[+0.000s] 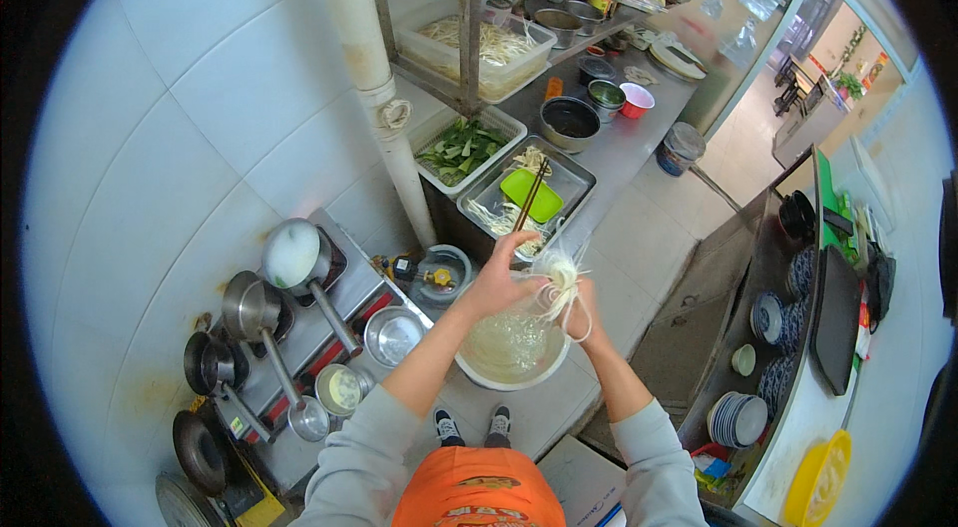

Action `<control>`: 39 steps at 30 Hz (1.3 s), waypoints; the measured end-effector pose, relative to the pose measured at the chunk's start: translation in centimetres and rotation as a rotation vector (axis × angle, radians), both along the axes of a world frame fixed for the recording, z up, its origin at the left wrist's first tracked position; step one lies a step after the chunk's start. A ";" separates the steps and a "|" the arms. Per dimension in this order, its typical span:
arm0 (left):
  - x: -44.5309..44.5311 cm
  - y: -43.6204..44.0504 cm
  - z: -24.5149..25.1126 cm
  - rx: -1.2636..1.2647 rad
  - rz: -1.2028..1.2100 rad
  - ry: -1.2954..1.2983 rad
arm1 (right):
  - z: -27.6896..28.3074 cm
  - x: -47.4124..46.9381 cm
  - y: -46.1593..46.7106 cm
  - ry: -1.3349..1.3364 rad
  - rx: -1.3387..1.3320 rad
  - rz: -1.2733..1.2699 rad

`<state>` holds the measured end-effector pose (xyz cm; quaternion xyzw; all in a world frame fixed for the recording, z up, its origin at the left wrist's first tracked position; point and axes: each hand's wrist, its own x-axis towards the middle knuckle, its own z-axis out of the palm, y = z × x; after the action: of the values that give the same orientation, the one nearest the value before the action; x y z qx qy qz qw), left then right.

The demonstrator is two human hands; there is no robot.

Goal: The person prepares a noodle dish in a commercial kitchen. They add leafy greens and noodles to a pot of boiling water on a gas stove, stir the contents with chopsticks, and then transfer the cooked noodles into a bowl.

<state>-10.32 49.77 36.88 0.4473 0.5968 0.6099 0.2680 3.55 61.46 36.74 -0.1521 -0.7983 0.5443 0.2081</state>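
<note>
A bundle of thin white noodle-like strands [563, 281] is in my right hand [589, 308], with loose ends hanging down. On the other side of it is my left hand [503, 276], thumb and fingers apart, the thumb close to the strands; contact there is unclear. Beneath both hands a large round basin [516, 355] holds cloudy water. Just beyond, a metal tray [576, 168] carries more pale strands [490, 216] and a bright green plastic container [533, 195]. Dark chopsticks [533, 190] slant across the container, their near ends close to my left fingers.
At left, a stove [352, 317] holds several long-handled pots. A gas cylinder [441, 276] stands by the pipe [374, 78]. Behind the tray are a basket of leafy greens [464, 149] and a black-lined pot [569, 124]. Stacked bowls [737, 418] sit in the right-hand counter.
</note>
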 end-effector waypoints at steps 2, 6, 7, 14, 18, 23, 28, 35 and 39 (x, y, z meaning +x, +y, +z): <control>-1.2 0.1 -1.8 0.040 -0.135 -0.262 | 2.1 -0.6 -0.1 0.076 0.009 -0.150; 1.1 0.0 -5.4 -0.141 -0.250 -0.409 | 4.3 -2.8 0.0 0.237 -0.369 -0.351; 2.0 -0.1 -5.7 -0.112 -0.220 -0.305 | 4.4 -3.2 0.2 0.296 -0.521 -0.370; 3.5 -0.6 -4.7 -0.552 -0.049 0.569 | 1.7 -1.7 4.0 0.105 -0.128 -0.085; 1.5 0.0 -4.0 -0.698 0.048 0.547 | -0.9 -0.3 4.0 -0.034 -0.072 0.094; 1.2 1.5 -3.0 -0.295 -0.121 0.582 | -3.2 0.0 2.6 0.027 0.398 0.247; 1.9 0.5 -2.7 -0.319 -0.156 0.538 | -5.0 0.5 2.1 -0.236 0.380 0.227; 3.2 -2.2 -6.1 -0.232 0.055 0.430 | -9.2 0.9 0.6 -0.212 0.623 0.122; 5.0 -6.3 -9.0 -0.283 0.258 0.312 | -12.9 1.0 0.2 -0.228 0.642 0.039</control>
<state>-5.28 43.50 27.88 0.4142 0.7627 0.4727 0.1524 4.57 61.61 23.82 -0.1237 -0.9497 0.2487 0.1444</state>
